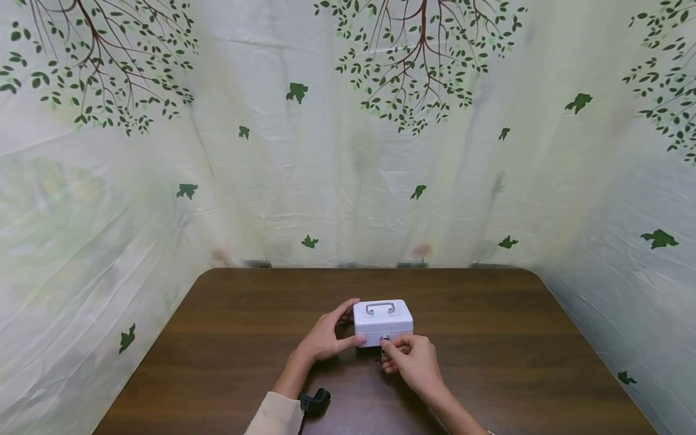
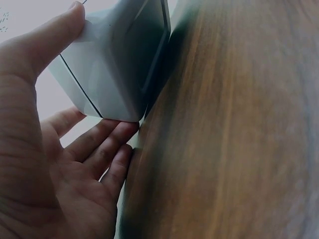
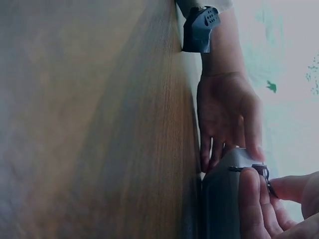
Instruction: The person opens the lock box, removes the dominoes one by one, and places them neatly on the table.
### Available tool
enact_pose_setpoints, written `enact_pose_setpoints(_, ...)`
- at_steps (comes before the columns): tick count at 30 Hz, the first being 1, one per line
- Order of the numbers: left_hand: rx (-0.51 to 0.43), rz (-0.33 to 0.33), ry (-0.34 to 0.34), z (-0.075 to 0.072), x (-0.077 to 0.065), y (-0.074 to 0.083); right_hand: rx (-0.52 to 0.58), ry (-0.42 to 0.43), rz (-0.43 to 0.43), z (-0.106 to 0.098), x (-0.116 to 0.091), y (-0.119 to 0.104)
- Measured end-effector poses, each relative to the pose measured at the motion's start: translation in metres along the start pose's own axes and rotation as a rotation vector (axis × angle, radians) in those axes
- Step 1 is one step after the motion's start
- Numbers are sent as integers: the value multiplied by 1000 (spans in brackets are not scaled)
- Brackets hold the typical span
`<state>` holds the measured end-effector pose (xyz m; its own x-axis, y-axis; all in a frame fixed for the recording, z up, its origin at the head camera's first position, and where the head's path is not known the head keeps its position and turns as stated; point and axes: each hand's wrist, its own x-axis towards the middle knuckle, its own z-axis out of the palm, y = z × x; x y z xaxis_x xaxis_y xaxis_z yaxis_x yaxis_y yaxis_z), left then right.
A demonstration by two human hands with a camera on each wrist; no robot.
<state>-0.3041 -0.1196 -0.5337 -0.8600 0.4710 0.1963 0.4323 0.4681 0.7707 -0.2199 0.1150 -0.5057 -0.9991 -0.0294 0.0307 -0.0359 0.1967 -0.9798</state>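
A small white cash box (image 1: 375, 322) sits on the table, its lid down and a metal handle (image 1: 380, 306) on top. My left hand (image 1: 322, 337) holds the box at its left side. The thumb presses the front left corner, while the fingertips touch the side farther back, as the left wrist view shows. At the round lock on the front, my right hand (image 1: 417, 361) pinches a small key (image 3: 270, 188) between thumb and fingers. Another slim metal piece (image 3: 235, 169) hangs by the lock. Most of the key is hidden by the fingers.
The brown wooden table (image 1: 489, 350) extends around the box on every side. A black wrist camera (image 1: 316, 401) is worn on the left wrist, close over the tabletop. Behind the table hangs a pale curtain (image 1: 348, 181) printed with branches and leaves.
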Motion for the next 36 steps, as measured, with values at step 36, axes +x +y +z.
enact_pose_setpoints(36,-1,-2,-17,-2,-1,-1,512,-159,294,3,1,5)
